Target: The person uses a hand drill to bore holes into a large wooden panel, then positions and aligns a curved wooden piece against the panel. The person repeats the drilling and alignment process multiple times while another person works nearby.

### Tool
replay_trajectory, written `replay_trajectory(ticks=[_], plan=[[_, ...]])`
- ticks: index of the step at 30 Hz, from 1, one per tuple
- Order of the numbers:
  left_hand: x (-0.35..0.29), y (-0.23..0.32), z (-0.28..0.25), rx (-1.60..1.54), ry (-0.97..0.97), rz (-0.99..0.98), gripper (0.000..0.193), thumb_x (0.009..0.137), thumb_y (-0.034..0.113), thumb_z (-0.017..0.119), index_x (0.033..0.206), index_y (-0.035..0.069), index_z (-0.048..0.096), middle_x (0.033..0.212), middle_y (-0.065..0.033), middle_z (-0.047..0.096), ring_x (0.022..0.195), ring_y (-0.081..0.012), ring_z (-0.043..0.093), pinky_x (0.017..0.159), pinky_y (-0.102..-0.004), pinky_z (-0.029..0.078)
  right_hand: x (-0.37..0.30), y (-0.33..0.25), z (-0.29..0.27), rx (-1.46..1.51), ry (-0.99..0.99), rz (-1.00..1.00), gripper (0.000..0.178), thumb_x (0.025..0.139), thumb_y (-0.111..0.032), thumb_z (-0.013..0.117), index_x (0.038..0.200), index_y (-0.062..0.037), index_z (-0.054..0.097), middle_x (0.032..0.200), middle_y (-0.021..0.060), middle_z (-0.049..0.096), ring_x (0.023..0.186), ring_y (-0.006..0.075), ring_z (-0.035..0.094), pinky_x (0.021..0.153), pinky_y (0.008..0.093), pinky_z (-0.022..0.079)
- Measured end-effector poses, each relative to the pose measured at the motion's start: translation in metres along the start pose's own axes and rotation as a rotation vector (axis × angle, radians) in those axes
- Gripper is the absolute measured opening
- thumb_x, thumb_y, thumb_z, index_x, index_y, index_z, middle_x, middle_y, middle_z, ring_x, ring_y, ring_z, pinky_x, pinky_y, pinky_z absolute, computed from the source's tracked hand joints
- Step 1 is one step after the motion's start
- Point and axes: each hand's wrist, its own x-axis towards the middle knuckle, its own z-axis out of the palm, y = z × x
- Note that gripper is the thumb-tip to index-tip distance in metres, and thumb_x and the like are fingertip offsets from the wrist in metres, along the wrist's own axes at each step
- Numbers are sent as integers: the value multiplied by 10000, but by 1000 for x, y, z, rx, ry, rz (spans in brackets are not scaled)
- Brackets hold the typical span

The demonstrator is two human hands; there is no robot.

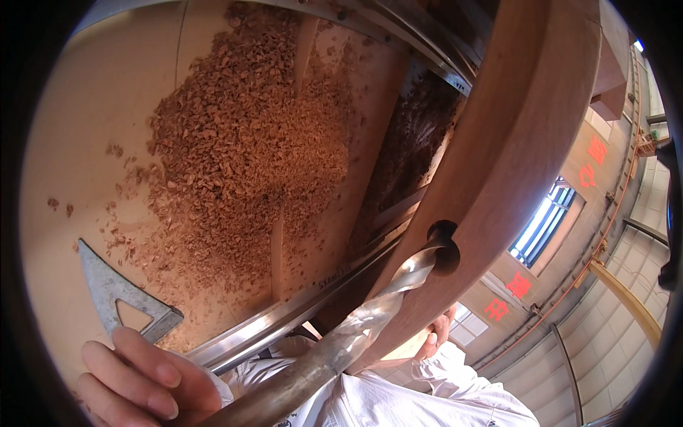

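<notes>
A long twisted steel drill bit [370, 317] slants up across the middle, its tip at the round hole [444, 249] in a thick curved-looking wooden beam [526, 107]. At the lower left, my left hand [146, 388] is closed, fingers curled toward the palm, beside the bit's shank. What it holds, if anything, is hidden. A grey metal triangular square [124, 295] lies flat just beyond those fingers. My right hand [440, 333] grips the beam's lower edge; the wood hides part of it.
A large heap of brown wood chips [242, 135] covers much of the pale board [92, 135]. A shiny metal rail [256, 327] runs along the near side of the board. On the right are a wall with red lettering, a barred window [544, 224] and a yellow beam [626, 302].
</notes>
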Motion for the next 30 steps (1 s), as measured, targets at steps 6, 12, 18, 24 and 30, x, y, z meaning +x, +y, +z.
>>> replay_trajectory(ticks=[6,12,18,24,30], plan=[[-6,-15,6,78,-69,102,328,992,333,648,1271,189,555,1132,2,546,907,-202,465,845,-447,421,6,-1,2,22,11,-24,420,941,-400,450,944,-36,659,975,172,584,944,309,559,999,558,359],[-8,-33,14,100,-5,128,422,942,434,758,1212,135,633,1040,-1,565,878,-133,504,780,-306,420,2,0,5,40,24,-32,410,949,-393,457,945,-35,656,986,177,581,958,311,550,993,548,359],[-7,-29,17,168,-88,70,462,1006,515,638,1289,151,624,1054,1,547,881,-133,473,784,-306,405,0,3,2,37,9,-38,401,953,-379,459,947,-28,652,1002,187,575,965,312,539,987,545,355],[-1,-28,23,154,-147,17,411,1008,496,637,1207,136,621,1061,-26,596,852,-151,477,780,-315,411,2,3,2,52,1,-24,388,942,-364,462,944,-26,650,1004,188,573,969,315,536,989,547,353],[-1,-24,12,228,-175,45,441,1008,523,625,1225,139,624,1063,-14,623,853,-147,466,774,-315,396,2,2,3,67,22,-33,389,942,-368,464,944,-26,650,1005,187,570,967,315,538,990,547,353]])
